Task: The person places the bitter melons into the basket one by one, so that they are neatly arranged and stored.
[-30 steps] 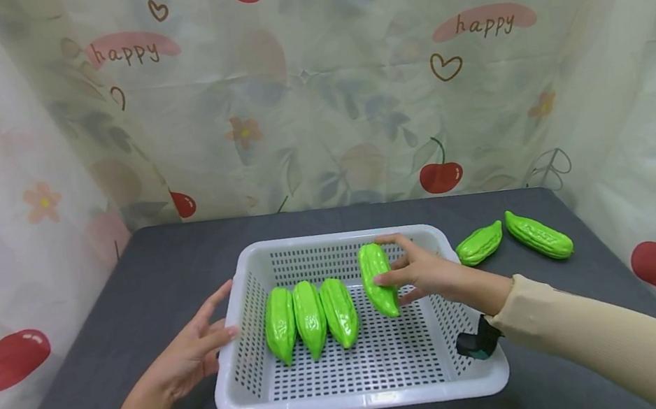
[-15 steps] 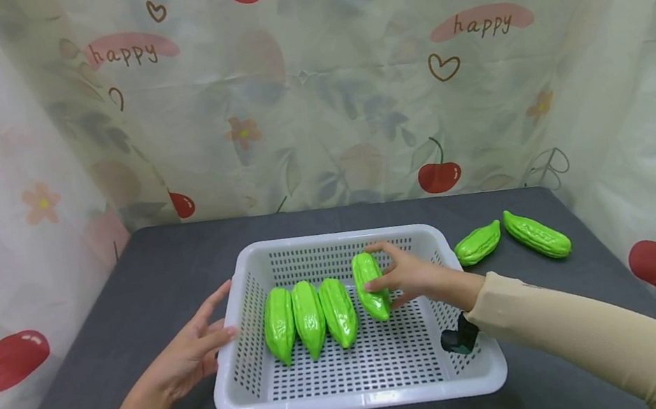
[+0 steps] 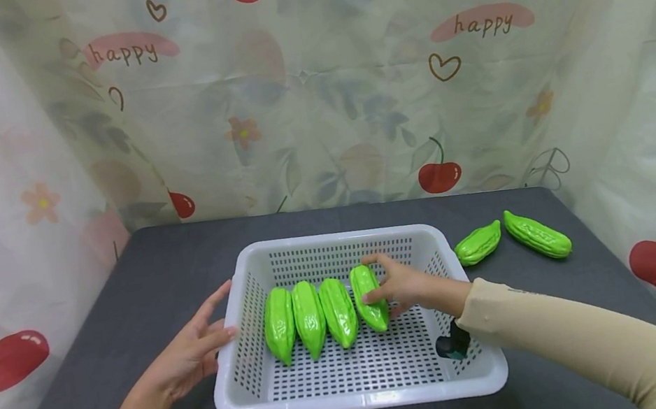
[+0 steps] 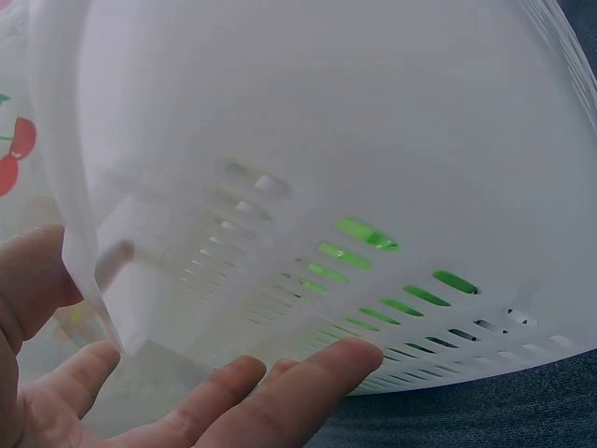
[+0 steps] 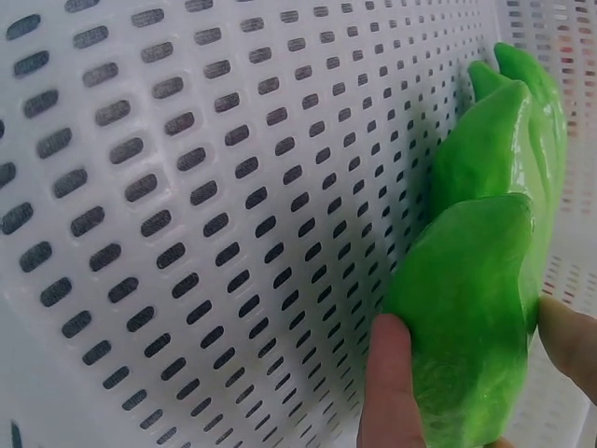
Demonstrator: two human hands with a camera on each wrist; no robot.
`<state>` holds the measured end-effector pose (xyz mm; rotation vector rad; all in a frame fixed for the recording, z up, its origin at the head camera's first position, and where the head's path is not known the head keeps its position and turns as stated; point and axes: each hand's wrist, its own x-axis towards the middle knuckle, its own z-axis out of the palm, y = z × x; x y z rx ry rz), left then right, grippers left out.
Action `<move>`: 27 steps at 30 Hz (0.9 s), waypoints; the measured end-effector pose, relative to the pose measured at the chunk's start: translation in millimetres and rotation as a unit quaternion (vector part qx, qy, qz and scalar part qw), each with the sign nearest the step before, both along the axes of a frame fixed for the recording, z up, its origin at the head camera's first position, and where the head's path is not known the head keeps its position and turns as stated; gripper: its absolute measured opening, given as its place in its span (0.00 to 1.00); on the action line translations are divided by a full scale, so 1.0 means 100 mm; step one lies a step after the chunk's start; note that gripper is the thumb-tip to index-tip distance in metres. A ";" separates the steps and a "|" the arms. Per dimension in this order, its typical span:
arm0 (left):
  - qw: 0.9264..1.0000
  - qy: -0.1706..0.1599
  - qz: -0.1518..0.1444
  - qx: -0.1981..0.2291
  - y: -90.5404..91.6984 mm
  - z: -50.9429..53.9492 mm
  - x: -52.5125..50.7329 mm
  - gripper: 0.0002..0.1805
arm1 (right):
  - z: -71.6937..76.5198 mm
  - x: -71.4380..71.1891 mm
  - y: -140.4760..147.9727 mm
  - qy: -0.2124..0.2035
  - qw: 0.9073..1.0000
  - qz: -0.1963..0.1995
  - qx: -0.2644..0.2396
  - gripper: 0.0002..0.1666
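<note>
In the head view, my right hand grips a glossy green bitter melon low inside the white perforated basket. The right wrist view shows a fingertip and the thumb on opposite sides of this bitter melon, close above the basket floor. Left of it, several matching bitter melons lie side by side in a row. My left hand is at the basket's left rim, fingers extended; in the left wrist view its fingers lie along the outside of the basket wall.
Two more bitter melons, one shorter and one longer, lie on the dark table right of the basket. A patterned curtain surrounds the table's back and sides.
My right hand has moved left and lowered the bitter melon toward the basket floor, beside the row. My left hand has stayed at the rim.
</note>
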<state>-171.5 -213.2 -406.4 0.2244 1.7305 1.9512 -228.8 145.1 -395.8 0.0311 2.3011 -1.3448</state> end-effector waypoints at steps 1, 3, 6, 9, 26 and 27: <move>1.000 -0.001 -0.001 0.002 0.00 0.00 0.00 0.47 | 0.00 0.00 0.00 0.001 1.000 0.000 0.004 0.45; 1.000 -0.002 -0.001 0.004 0.00 0.00 0.00 0.47 | 0.00 0.01 -0.01 0.002 1.000 0.002 0.010 0.44; 1.000 0.000 0.001 0.001 0.01 0.00 0.00 0.47 | -0.01 0.00 -0.01 0.000 1.000 0.005 0.016 0.43; 1.000 0.005 0.005 -0.005 0.02 0.00 0.00 0.48 | -0.01 -0.01 -0.02 -0.005 1.000 0.007 0.019 0.44; 1.000 0.009 0.002 -0.005 0.01 0.00 0.01 0.48 | -0.02 0.00 -0.04 -0.021 1.000 0.017 0.015 0.46; 1.000 0.009 0.002 -0.005 0.01 0.00 0.01 0.48 | -0.02 0.00 -0.04 -0.021 1.000 0.017 0.015 0.46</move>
